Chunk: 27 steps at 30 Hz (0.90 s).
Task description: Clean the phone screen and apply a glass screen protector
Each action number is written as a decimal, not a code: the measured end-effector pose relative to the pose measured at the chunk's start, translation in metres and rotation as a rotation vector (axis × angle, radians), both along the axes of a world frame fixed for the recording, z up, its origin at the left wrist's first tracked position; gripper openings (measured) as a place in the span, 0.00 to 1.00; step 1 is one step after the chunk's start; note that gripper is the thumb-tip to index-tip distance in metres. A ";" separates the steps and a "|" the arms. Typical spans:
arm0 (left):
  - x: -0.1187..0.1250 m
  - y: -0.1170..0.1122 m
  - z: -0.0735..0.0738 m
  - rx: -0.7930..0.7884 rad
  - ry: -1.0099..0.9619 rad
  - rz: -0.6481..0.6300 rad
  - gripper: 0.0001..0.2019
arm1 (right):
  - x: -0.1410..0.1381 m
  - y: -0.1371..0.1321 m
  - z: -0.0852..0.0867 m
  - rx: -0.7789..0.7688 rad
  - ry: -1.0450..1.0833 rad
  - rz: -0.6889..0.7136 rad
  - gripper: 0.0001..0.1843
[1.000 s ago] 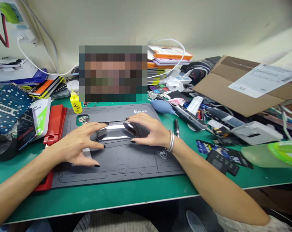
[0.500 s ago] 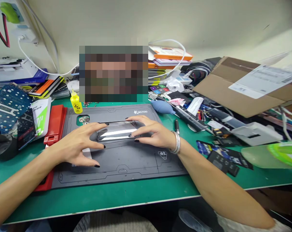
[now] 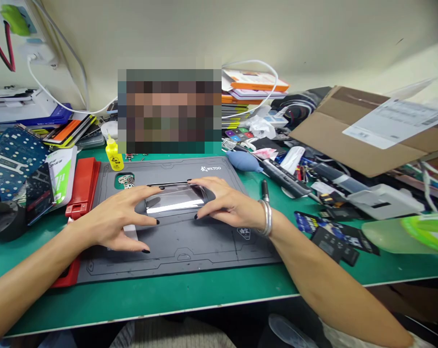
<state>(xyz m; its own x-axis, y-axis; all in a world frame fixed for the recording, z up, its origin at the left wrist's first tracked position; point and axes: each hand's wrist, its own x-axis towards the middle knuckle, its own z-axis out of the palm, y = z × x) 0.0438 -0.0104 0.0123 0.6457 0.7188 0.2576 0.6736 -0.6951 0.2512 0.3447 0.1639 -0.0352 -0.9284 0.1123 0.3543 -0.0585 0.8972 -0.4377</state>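
A black phone (image 3: 173, 198) with a glossy screen lies flat on the grey work mat (image 3: 190, 241). My left hand (image 3: 112, 217) rests at the phone's left end, index finger along its far edge and thumb at its near edge. My right hand (image 3: 228, 203) grips the right end, thumb on the near edge and fingers over the far corner. A silver bangle (image 3: 266, 218) sits on my right wrist. Both hands pinch the phone between fingers and thumb.
A yellow bottle (image 3: 113, 153) and a red tray (image 3: 81, 186) stand left of the mat. A blue air blower (image 3: 244, 161), a pen (image 3: 265, 189), tools and phone parts (image 3: 331, 232) clutter the right. A cardboard box (image 3: 363, 130) lies far right. Green desk edge runs near me.
My right hand has slid slightly toward me and lower on the phone's right end, thumb moving along the near edge. The left hand and the phone have stayed in place.
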 end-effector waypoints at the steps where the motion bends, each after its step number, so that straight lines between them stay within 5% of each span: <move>1: 0.000 0.000 0.000 -0.003 0.000 0.001 0.18 | 0.000 -0.001 0.001 0.010 -0.010 -0.006 0.18; 15: -0.001 0.001 -0.001 -0.001 0.012 -0.003 0.18 | 0.000 -0.008 0.005 0.102 -0.017 -0.026 0.19; 27: -0.001 0.001 -0.001 0.010 -0.022 -0.022 0.17 | 0.003 -0.003 0.003 -0.023 0.044 0.000 0.17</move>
